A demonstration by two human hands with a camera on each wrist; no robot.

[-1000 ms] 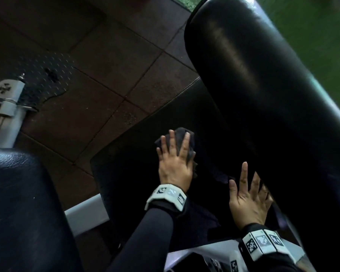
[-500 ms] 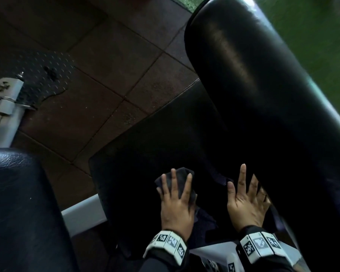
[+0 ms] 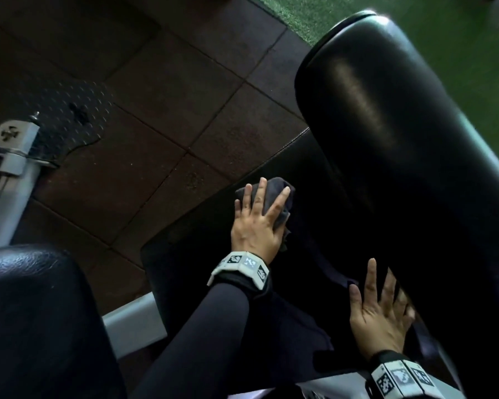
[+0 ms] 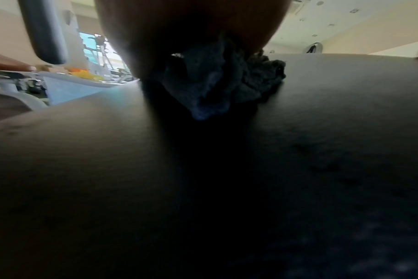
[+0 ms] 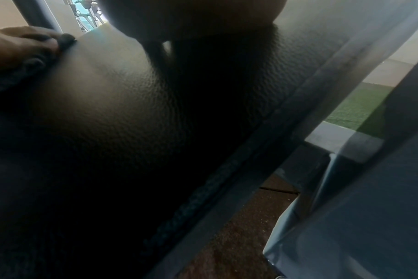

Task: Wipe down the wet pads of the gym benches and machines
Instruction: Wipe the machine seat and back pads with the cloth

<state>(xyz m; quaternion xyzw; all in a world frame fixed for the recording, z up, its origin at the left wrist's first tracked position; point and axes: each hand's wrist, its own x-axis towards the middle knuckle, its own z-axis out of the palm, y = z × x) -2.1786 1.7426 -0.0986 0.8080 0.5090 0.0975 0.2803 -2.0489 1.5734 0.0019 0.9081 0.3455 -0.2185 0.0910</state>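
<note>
A flat black seat pad [image 3: 202,254] of a gym machine lies below me. My left hand [image 3: 257,217] presses a crumpled dark cloth [image 3: 274,194] onto the pad's far part with straight, spread fingers. The cloth [image 4: 217,83] bunches under the palm in the left wrist view. My right hand [image 3: 378,306] lies flat on the near right part of the pad [image 5: 103,105], fingers straight, holding nothing. A big black cylindrical roller pad [image 3: 386,145] rises just right of both hands.
Another black pad [image 3: 32,321] fills the lower left. A grey metal frame tube [image 3: 12,180] and a perforated footplate [image 3: 69,116] stand on the dark brown floor tiles [image 3: 156,110]. Green turf [image 3: 487,67] lies at the top right.
My left hand has pushed the cloth away from me, from the near part of the seat pad to its far part. The right hand has stayed flat in place.
</note>
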